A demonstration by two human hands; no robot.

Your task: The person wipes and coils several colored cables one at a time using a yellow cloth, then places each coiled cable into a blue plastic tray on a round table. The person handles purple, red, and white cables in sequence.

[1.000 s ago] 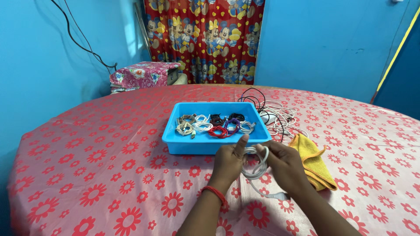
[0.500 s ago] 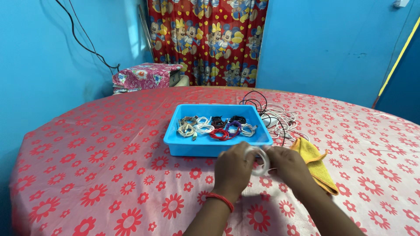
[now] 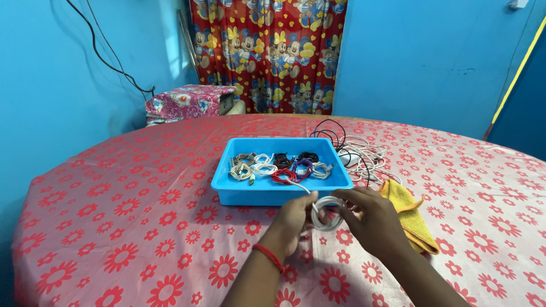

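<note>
Head view, looking down over a round bench [image 3: 114,227] covered in a pink cloth printed with red flowers. Two bare hands met just in front of the viewer, low in the middle of the frame. The left hand [image 3: 293,223], with a red band at the wrist, and the right hand [image 3: 372,219] both had their grip clenched around a white cable [image 3: 328,211], wound into a small coil held between them, just above the cloth. One loose end of the cable rose from the coil toward the tray behind it.

Just beyond the hands sat a blue tray [image 3: 273,195], rectangular and shallow. Inside it lay several small coiled cables [image 3: 278,165] in a row: white, beige, red, black and purple ones, close together and partly touching.

To the right of the right hand lay a yellow cloth [image 3: 412,219], crumpled, its near edge just beside the right wrist. Behind that cloth and touching the tray's right side was a loose tangle of wires [image 3: 358,150], white and black, with a small white plug among them.

Further back, past the bench's edge, stood blue walls [image 3: 426,57], a red cartoon-print curtain [image 3: 264,51], and a low pile under a pink floral cover [image 3: 185,100] at the left. A black wire [image 3: 105,54] hung down the left wall
</note>
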